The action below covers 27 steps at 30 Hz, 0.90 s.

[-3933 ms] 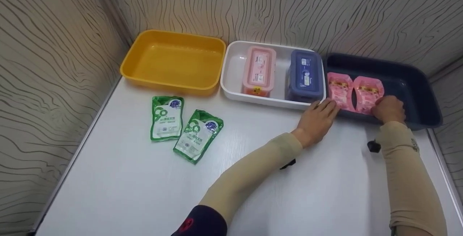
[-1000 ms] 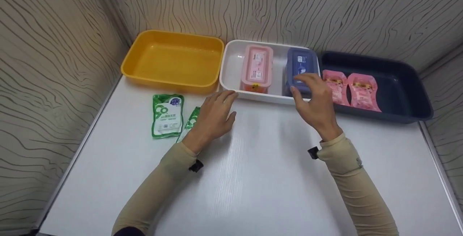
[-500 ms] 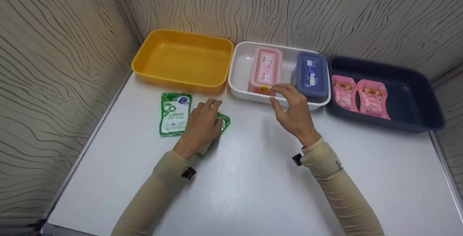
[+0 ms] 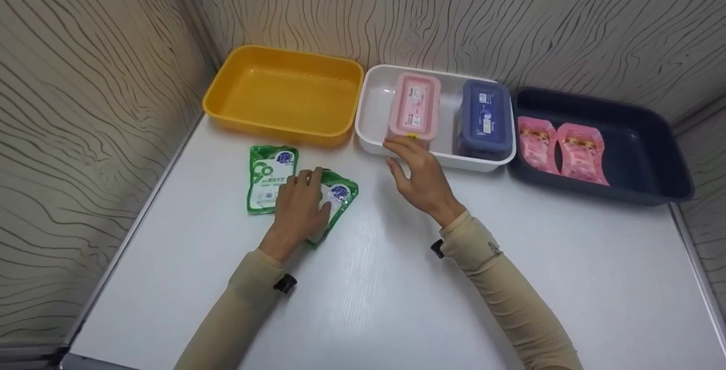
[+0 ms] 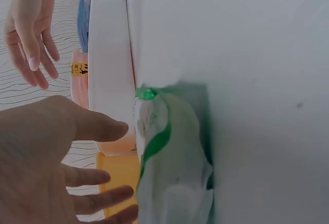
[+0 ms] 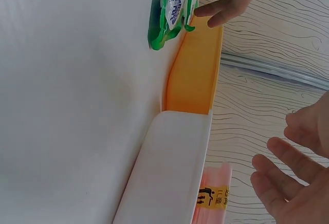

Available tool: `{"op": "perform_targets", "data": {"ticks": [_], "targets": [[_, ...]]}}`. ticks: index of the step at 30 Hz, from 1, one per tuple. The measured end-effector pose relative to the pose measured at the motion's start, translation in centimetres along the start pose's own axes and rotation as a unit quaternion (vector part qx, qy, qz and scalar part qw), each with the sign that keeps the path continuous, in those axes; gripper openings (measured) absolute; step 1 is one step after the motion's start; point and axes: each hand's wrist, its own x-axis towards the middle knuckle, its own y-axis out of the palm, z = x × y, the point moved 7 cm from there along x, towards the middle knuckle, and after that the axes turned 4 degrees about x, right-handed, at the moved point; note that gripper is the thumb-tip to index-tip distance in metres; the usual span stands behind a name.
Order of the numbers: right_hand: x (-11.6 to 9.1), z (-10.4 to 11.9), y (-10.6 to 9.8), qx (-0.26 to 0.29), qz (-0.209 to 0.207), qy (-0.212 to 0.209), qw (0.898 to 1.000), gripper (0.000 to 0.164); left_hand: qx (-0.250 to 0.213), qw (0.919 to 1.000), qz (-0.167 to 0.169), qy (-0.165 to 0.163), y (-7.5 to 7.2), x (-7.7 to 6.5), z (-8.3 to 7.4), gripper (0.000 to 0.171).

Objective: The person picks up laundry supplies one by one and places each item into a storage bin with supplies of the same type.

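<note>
My left hand [image 4: 299, 205] is over the right one of two green-and-white pouches [image 4: 340, 194], covering part of it. The left wrist view shows its fingers spread beside the pouch [image 5: 175, 167], not closed around it. The other green-and-white pouch [image 4: 264, 180] lies flat just to the left, its lower right corner behind my fingers. Holding nothing, my right hand [image 4: 424, 181] hovers by the front rim of the white tray [image 4: 374, 146], thumb and fingers apart. Inside that tray stand a pink lidded box [image 4: 417, 106] and a blue lidded box [image 4: 486, 112].
Left of the white tray is a yellow tray [image 4: 283, 123]. A navy tray [image 4: 652, 148] on the right contains two pink pouches [image 4: 536, 146], side by side. All three trays line the patterned back wall [image 4: 442, 12] on a white table [image 4: 363, 302].
Both hands have left the pink pouches in the navy tray and moved left. My left hand came to the right green-and-white pouch; my right hand passed the blue box towards the pink one.
</note>
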Motion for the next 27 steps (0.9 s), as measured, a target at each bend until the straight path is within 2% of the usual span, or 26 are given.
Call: {"op": "perform_targets", "data": {"ticks": [5, 13, 21, 27], "targets": [[0.7, 0.4, 2.0, -0.004, 0.016, -0.014, 1.0, 0.031, 0.002, 0.999, 0.024, -0.037, 0.4, -0.7, 0.7, 0.077], [1.5, -0.4, 4.5, -0.008, 0.055, 0.003, 0.998, 0.038, 0.019, 0.9968, 0.044, -0.063, 0.2, -1.3, 0.8, 0.078], [2.4, -1.5, 6.7, -0.03, 0.09, 0.012, 0.995, 0.045, 0.02, 0.997, 0.015, -0.072, -0.2, -1.2, 1.1, 0.067], [3.0, -2.1, 8.4, -0.052, 0.111, -0.001, 0.992, 0.045, -0.012, 0.9961, 0.011, -0.087, 0.1, -1.0, 1.4, 0.07]]}}
